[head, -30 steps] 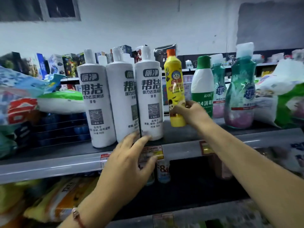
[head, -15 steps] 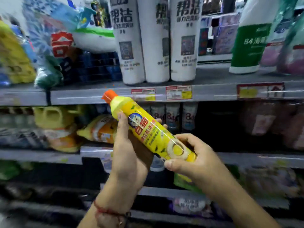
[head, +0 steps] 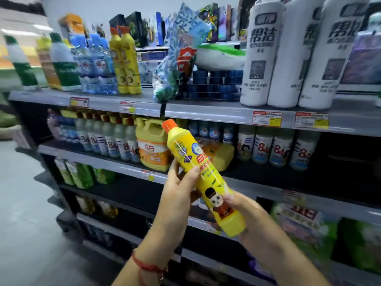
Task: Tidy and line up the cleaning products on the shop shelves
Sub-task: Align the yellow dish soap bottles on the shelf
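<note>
I hold a yellow bottle with an orange cap (head: pixel 203 174) in front of the shelves, tilted with its cap up and to the left. My left hand (head: pixel 179 189) grips its middle from the left. My right hand (head: pixel 239 205) grips its lower end from the right. Two matching yellow bottles (head: pixel 126 65) stand together on the top shelf (head: pixel 115 101) at the left. Three tall white bottles (head: pixel 288 56) stand on the same shelf at the right.
Blue bottles (head: pixel 94 65) and green-and-white bottles (head: pixel 64 62) fill the top shelf's left end. A patterned bag (head: pixel 175 58) and a wire basket (head: pixel 214 83) sit mid-shelf. White 84 bottles (head: pixel 274 149) and a yellow jug (head: pixel 152 145) line the second shelf. Grey floor (head: pixel 24 203) lies at the left.
I lifted the yellow bottle off the top shelf with my right hand and my left hand joined it. My view has swung left, showing the shelf's left end.
</note>
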A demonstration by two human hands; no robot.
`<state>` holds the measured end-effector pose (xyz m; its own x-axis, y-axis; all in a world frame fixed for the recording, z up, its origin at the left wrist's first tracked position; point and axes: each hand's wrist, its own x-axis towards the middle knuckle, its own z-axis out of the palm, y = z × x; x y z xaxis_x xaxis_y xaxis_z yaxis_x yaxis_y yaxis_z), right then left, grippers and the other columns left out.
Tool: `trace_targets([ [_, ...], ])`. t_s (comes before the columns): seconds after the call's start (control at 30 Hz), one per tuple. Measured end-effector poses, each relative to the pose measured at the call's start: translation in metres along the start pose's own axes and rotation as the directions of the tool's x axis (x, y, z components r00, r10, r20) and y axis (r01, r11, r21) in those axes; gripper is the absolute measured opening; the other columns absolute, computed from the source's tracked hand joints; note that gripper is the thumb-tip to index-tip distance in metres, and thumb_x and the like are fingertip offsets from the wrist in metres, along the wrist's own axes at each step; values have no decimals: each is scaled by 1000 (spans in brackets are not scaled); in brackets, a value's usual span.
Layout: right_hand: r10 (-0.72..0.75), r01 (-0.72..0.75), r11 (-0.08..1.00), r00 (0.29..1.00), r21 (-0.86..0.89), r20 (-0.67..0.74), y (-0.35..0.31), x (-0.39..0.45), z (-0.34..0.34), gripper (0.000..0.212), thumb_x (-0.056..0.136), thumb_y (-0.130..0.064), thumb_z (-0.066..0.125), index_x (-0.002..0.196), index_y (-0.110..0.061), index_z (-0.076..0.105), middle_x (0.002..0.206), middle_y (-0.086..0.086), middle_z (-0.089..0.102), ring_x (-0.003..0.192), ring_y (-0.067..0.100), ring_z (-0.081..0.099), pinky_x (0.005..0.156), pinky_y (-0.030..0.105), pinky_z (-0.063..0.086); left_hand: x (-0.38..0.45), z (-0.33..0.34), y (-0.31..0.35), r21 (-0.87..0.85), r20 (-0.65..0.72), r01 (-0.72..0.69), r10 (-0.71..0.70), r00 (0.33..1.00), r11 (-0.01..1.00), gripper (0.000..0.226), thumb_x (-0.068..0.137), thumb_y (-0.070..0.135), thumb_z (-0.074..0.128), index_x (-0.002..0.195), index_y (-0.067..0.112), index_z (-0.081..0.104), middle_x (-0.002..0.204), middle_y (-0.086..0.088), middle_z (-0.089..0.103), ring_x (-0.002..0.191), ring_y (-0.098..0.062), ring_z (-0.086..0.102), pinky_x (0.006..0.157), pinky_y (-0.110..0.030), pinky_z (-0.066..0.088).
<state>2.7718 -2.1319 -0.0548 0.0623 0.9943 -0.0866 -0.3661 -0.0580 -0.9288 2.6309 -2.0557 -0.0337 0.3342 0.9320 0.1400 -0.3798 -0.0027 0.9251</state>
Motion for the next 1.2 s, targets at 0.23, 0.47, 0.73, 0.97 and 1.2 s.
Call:
trace_targets([
  [0.23, 7, -28, 994, 981, 104, 192, 40, 25, 102, 69, 40, -43, 100, 98, -11, 80, 106, 16, 75, 96, 31, 72, 85, 48, 51, -11, -67, 68, 543, 239, -253, 141, 961, 800, 72, 84, 42, 77, 146, 46, 42, 112, 21, 68, 101, 4, 67, 84, -18, 55],
  [0.47, -85, 86, 996, 986, 0, 147, 56, 50, 175, 49, 62, -27, 83, 108, -14, 73, 111, 12, 75, 100, 29, 73, 86, 43, 58, -12, -135, 112, 639, 407, -379, 124, 905, 669, 59, 89, 39, 74, 143, 42, 50, 119, 12, 68, 99, -2, 69, 87, -26, 58],
  [0.73, -279, 284, 887, 958, -363, 68, 43, 84, 223, 33, 75, -33, 85, 105, -33, 71, 104, -5, 77, 96, 13, 72, 85, 35, 57, 14, -202, 133, 423, 325, -379, 253, 911, 823, 48, 92, 35, 65, 138, 37, 49, 119, 2, 71, 111, -14, 69, 89, -33, 58],
  [0.97, -551, 371, 571, 834, -732, -7, -4, 154, 237, 41, 65, -59, 86, 95, -38, 67, 93, -10, 65, 79, 7, 67, 67, 35, 59, 85, -233, 159, 523, 246, -372, 282, 927, 767, 68, 77, 55, 80, 131, 50, 41, 114, 11, 68, 101, -6, 70, 82, -32, 61],
  [1.2, -722, 478, 418, 691, -773, 37, -73, 263, 252, 51, 66, -68, 80, 94, -30, 63, 96, -2, 60, 78, 12, 66, 65, 36, 59, 199, -226, 216, 594, 222, -424, 368, 903, 684, 83, 70, 43, 83, 135, 42, 31, 106, 0, 69, 88, -10, 72, 71, -26, 60],
])
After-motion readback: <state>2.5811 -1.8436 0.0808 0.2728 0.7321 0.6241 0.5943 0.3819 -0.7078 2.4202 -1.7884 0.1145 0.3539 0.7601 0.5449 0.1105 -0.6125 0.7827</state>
